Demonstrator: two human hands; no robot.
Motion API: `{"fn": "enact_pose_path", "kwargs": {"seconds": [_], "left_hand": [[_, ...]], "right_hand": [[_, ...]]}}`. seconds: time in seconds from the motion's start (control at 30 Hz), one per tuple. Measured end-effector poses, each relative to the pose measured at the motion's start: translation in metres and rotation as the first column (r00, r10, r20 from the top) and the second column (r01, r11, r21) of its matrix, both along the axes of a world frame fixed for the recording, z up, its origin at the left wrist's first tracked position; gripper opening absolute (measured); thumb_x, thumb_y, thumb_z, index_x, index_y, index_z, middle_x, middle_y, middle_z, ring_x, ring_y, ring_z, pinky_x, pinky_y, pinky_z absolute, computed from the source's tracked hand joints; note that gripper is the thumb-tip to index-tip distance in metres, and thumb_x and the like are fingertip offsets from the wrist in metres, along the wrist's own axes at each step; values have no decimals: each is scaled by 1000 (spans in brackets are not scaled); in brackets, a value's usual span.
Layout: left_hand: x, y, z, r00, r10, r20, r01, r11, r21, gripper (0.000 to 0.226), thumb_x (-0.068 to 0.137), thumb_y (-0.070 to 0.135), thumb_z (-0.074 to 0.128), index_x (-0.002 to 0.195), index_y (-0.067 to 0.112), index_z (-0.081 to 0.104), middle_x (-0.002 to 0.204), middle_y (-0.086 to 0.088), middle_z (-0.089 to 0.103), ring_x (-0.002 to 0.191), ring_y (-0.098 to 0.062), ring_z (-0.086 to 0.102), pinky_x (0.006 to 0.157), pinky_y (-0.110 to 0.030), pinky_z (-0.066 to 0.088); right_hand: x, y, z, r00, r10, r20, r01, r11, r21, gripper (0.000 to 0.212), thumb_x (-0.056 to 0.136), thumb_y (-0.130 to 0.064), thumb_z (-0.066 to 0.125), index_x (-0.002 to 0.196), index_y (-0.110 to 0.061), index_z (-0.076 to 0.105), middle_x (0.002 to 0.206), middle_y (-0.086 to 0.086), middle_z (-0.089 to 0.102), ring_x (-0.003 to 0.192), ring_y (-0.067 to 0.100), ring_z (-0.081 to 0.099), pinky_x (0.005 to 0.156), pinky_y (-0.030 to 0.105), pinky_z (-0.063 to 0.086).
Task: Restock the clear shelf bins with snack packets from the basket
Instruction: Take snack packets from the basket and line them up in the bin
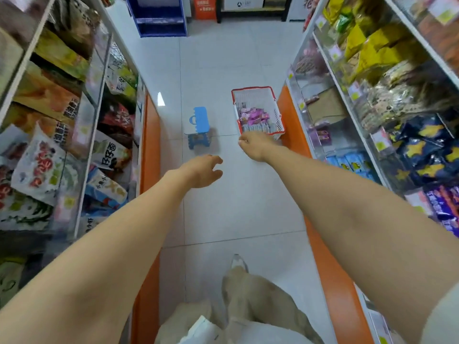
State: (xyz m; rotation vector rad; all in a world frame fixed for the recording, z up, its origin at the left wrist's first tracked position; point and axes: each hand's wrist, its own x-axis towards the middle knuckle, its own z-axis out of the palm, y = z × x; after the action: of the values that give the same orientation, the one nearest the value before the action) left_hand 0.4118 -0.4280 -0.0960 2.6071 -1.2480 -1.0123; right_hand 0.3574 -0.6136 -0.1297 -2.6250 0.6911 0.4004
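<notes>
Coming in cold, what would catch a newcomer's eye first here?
Two forearms stretch down the aisle, the right hand reaching toward the near end of a red-rimmed white basket on the floor by the right shelves, pink snack packets inside. Left of it stands a blue-and-white step stool, with the left hand hovering empty nearer the camera.

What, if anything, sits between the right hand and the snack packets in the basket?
Nothing visible. The right hand is at the near rim of the open-topped basket, and the pink snack packets lie uncovered just beyond it. The blue step stool stands to the basket's left, off that path.
</notes>
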Motion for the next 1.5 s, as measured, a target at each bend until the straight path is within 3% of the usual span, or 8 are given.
{"fn": "enact_pose_path", "kwargs": {"seconds": [0.17, 0.3, 0.47, 0.6, 1.0, 1.5], "left_hand": [[41, -40, -1, 999, 41, 7, -41, 999, -15, 48, 103, 29, 45, 149, 17, 37, 152, -8, 40, 134, -28, 43, 111, -39, 36], [80, -69, 0, 999, 48, 21, -47, 999, -21, 47, 103, 29, 44, 149, 17, 37, 151, -9, 41, 133, -28, 44, 109, -38, 36], [145, -102, -7, 999, 26, 41, -26, 1000, -18, 46, 102, 28, 45, 146, 18, 42, 146, -9, 46, 128, -28, 47, 105, -38, 39], [203, -123, -8, 999, 13, 44, -12, 999, -31, 45, 102, 26, 46, 145, 19, 43, 146, -8, 45, 127, -28, 48, 105, -41, 41], [349, -193, 0, 999, -24, 21, 25, 999, -45, 46, 103, 25, 42, 148, 17, 39, 149, -7, 40, 131, -27, 44, 105, -34, 36], [512, -295, -16, 1000, -16, 2, 16, 999, -30, 45, 104, 28, 41, 148, 19, 38, 149, -5, 41, 127, -26, 47, 105, -38, 39]], "right_hand": [[50, -54, 0, 998, 57, -3, -57, 998, 0, 35, 100, -27, 34, 120, -15, 60, 127, 11, 60, 113, 32, 54, 95, 42, 46], [92, -80, -2, 997, 78, -21, -78, 997, 0, 37, 101, -29, 34, 126, -16, 58, 132, 11, 58, 118, 33, 52, 99, 43, 45], [154, -116, -3, 998, 60, 8, -60, 998, -5, 34, 100, -26, 37, 121, -17, 61, 130, 9, 59, 118, 32, 53, 95, 38, 44], [206, -137, 1, 1000, 13, -1, -13, 1000, -17, 38, 100, -27, 37, 132, -18, 56, 136, 9, 56, 122, 32, 51, 100, 41, 43], [347, -222, 18, 997, -40, 58, 46, 994, -96, 40, 101, -28, 36, 138, -18, 49, 140, 11, 52, 126, 32, 48, 100, 41, 39], [500, -312, -14, 999, -50, -5, 49, 998, -30, 40, 102, -26, 35, 137, -17, 50, 139, 9, 53, 125, 31, 48, 100, 39, 38]]}}
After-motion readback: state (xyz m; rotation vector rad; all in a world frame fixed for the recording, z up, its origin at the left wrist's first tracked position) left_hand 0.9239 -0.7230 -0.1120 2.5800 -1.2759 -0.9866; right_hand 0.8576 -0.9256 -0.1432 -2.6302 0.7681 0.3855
